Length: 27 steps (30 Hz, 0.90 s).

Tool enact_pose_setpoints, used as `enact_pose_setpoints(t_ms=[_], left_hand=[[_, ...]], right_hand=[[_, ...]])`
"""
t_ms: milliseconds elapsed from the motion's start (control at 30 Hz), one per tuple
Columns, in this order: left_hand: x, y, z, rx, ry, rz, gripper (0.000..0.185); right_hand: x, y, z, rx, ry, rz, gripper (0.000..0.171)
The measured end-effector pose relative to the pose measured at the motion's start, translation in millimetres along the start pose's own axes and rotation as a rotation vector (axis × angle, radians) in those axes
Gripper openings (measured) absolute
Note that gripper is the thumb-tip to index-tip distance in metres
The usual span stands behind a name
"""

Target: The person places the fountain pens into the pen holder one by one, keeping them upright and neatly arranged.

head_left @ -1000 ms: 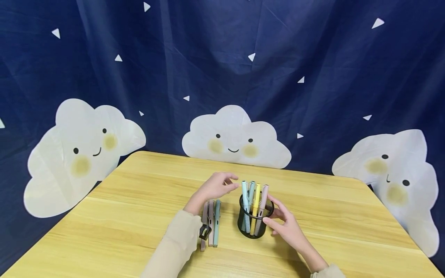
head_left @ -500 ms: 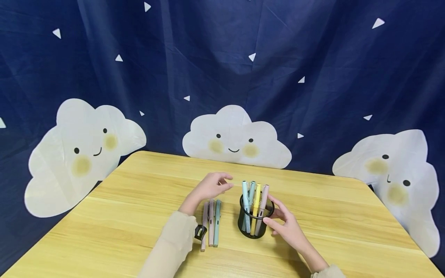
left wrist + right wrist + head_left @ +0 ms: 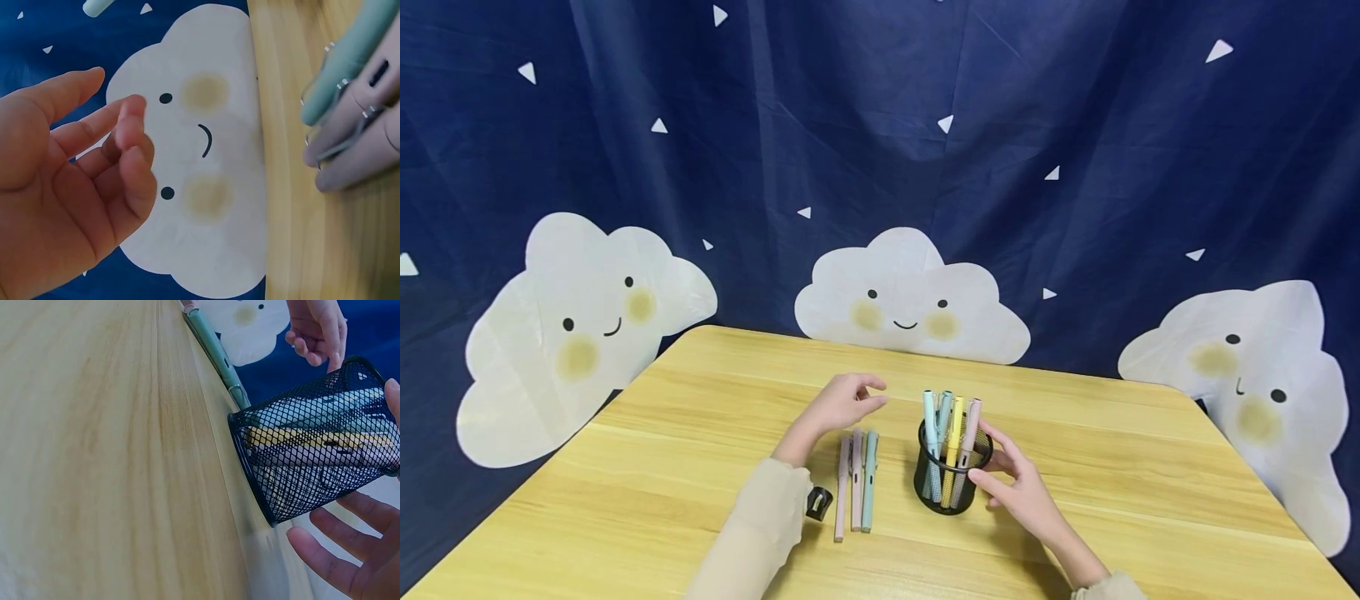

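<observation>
We judge the work in hand to be steadying the black mesh pen cup (image 3: 921, 477), which stands upright just right of centre in the lower half of the head view. A light hold near the rim should serve us best, since a hard squeeze could tip or drag the cup across the wooden table (image 3: 1112, 467). It already holds a light blue pen (image 3: 930, 417), a yellow pen (image 3: 954, 433) and others, so any pen we add would go in best singly, with its clip clear of its neighbours'. Three pens (image 3: 856, 492), two mauve and one green, lie side by side at lower centre. We see the right hand (image 3: 1018, 487) gripping the cup from its right, thumb at the near rim, the lower fingers loosely spread in the right wrist view. The left hand (image 3: 842, 402) hangs empty beyond the lying pens, half open, fingers loosely bent, thumb apart.
</observation>
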<state>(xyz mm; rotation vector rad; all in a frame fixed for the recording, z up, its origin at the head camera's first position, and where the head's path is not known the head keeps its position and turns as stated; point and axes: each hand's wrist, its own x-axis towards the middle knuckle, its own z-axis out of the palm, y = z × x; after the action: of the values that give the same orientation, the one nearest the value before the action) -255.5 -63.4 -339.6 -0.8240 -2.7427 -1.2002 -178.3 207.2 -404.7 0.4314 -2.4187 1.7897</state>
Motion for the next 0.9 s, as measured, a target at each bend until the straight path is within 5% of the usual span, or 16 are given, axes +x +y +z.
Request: enact_pose_setpoints(t_ms=[333,900], left_hand=[[-6.8,-9.9,-2.4,0.054,-0.002,-0.097,0.025],[-25.2,-27.5,-1.6,0.114,-0.059,-0.148,0.024]], right_hand=[[-1,0,1,-0.012,-0.019,-0.03,0.062],[-1,2,1,0.007,-0.008,-0.004,0.065]])
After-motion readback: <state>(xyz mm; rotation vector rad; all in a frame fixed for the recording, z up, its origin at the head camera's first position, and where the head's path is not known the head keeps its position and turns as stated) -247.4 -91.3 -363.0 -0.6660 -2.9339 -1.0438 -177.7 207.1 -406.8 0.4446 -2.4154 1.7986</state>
